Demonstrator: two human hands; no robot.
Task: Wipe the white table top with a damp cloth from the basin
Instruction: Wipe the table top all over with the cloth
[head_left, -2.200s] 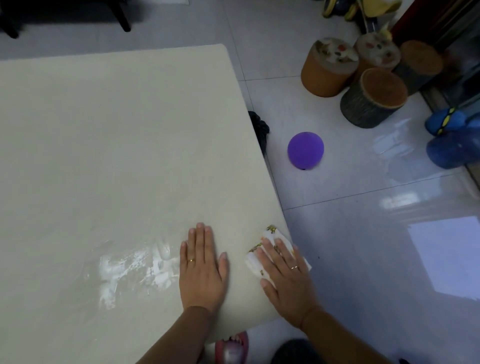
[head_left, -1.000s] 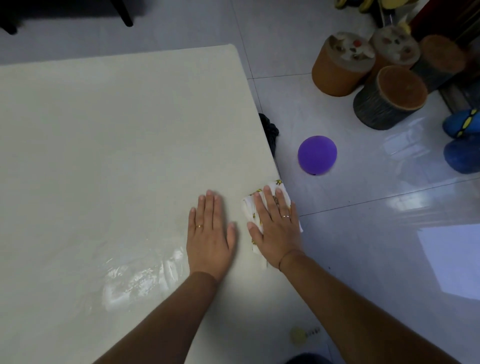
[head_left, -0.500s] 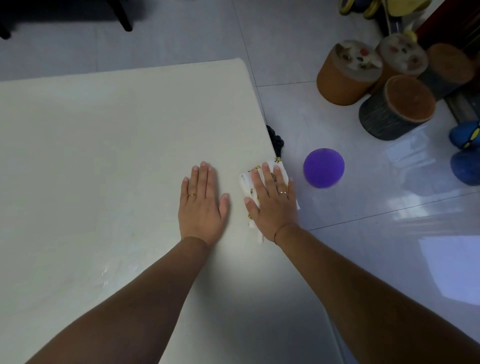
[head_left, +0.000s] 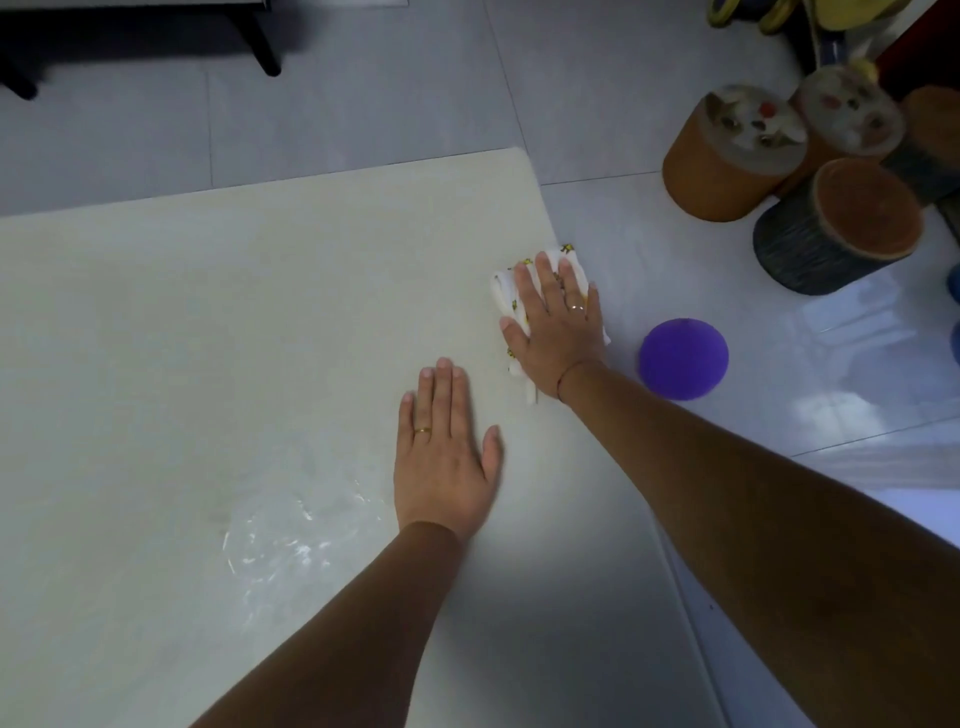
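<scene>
The white table top (head_left: 234, 338) fills the left and middle of the head view. A folded white cloth (head_left: 505, 291) with small yellow print lies at the table's right edge, near the far right corner. My right hand (head_left: 556, 332) presses flat on the cloth with straight fingers and covers most of it. Flat on the bare table, my left hand (head_left: 441, 457) rests a little nearer and to the left, apart from the cloth. A wet sheen (head_left: 291, 535) shows left of my left wrist. No basin is in view.
A purple ball (head_left: 683, 358) lies on the tiled floor just right of the table edge. Several round stools (head_left: 836, 228) stand at the back right. Dark furniture legs (head_left: 262, 44) stand beyond the table's far edge.
My right hand has slid the cloth along the right edge, away from me toward the far corner. My left hand stayed flat beside it and now trails behind.
</scene>
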